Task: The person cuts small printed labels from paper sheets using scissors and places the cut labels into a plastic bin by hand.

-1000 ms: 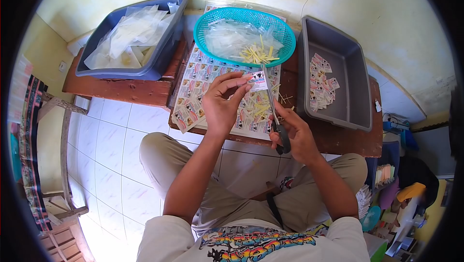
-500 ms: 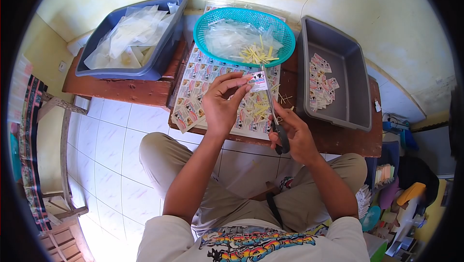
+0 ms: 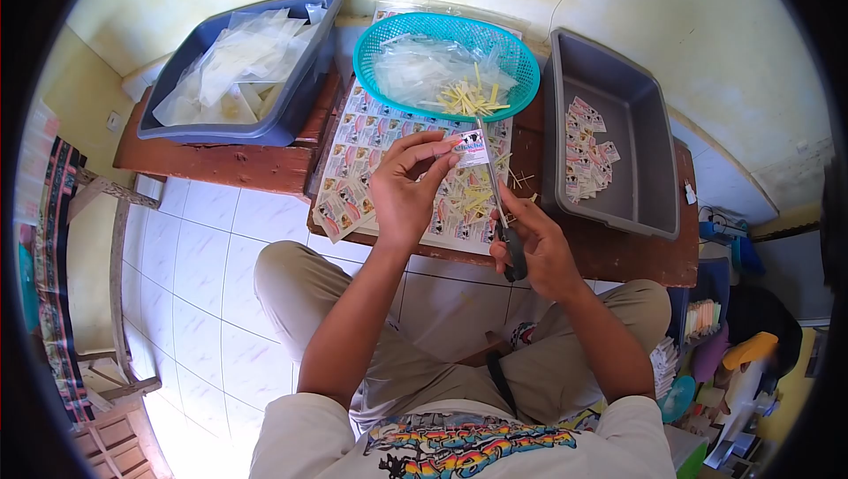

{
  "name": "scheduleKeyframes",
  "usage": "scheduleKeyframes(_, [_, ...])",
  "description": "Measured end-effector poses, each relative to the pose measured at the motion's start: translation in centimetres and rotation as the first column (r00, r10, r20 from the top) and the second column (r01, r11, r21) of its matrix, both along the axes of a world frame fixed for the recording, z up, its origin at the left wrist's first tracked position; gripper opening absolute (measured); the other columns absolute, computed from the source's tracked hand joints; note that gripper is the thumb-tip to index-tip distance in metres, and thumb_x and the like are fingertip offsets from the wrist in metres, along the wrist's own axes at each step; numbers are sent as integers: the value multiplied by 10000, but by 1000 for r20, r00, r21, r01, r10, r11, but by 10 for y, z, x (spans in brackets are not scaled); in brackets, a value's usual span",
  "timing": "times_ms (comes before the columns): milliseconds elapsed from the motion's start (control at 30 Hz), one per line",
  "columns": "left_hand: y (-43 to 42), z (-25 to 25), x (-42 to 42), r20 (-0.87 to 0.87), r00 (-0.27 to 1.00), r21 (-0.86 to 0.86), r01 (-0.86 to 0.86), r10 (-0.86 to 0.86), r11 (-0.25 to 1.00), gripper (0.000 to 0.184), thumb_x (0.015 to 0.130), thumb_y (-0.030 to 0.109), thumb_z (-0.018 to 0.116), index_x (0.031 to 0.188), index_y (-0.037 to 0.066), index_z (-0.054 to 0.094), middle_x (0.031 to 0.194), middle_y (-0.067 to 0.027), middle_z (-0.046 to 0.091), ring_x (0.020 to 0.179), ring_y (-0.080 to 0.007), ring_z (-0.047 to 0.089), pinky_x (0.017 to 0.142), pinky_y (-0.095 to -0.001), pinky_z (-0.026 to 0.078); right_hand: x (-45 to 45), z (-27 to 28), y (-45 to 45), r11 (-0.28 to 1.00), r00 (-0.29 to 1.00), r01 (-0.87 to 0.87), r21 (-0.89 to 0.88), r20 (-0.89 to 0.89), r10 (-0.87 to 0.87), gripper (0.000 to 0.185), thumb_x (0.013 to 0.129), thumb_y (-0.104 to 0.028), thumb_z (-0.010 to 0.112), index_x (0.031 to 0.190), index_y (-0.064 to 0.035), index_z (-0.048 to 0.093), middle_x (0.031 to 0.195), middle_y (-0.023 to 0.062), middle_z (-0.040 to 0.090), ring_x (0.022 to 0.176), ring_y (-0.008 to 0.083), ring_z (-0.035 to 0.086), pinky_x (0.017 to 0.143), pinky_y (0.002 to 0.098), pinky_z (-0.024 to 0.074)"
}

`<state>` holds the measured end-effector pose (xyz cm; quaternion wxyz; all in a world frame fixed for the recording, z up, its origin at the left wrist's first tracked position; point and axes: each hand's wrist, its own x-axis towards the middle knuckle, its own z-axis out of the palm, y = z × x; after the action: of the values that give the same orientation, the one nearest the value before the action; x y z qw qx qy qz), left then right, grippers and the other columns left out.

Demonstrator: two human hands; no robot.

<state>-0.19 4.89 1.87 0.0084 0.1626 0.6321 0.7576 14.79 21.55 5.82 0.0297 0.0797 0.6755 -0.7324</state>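
Note:
Between thumb and fingers, my left hand pinches a small printed label. My right hand grips black-handled scissors, whose blades point up along the label's right edge. Below both hands lie printed label sheets with loose labels and thin yellow-white strips on them. Just beyond the label stands a turquoise basket that holds clear plastic bags and yellow paper strips.
A grey tub on the right of the wooden table holds cut labels. At the left, a blue-grey tub of translucent bags rests on a wooden bench. Another person is at the far right.
The scissor handles have drawn closer together in my right hand. My left hand and the label have hardly moved.

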Motion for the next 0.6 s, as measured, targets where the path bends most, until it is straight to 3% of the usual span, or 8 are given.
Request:
scheduleKeyframes(233, [0,0,-1,4,1000,-2,-10,10,1000,204,920,-70,816,1117,-21,804,1313,-130,691,1153,-201,720,985,-334,647,0,2,-1,1000,1000,-2,6,-7,2,822,961,13,757,1688,-65,382,1248,50,519,893,101,624,694,260,595])
scheduleKeyframes(600, [-1,3,0,15,1000,-24,-7,8,1000,204,918,-65,820,1117,-21,807,1309,-126,694,1140,-192,724,980,-328,648,0,2,-1,1000,1000,-7,-9,-15,7,821,951,86,715,1686,-59,382,1226,35,522,905,92,620,662,246,590])
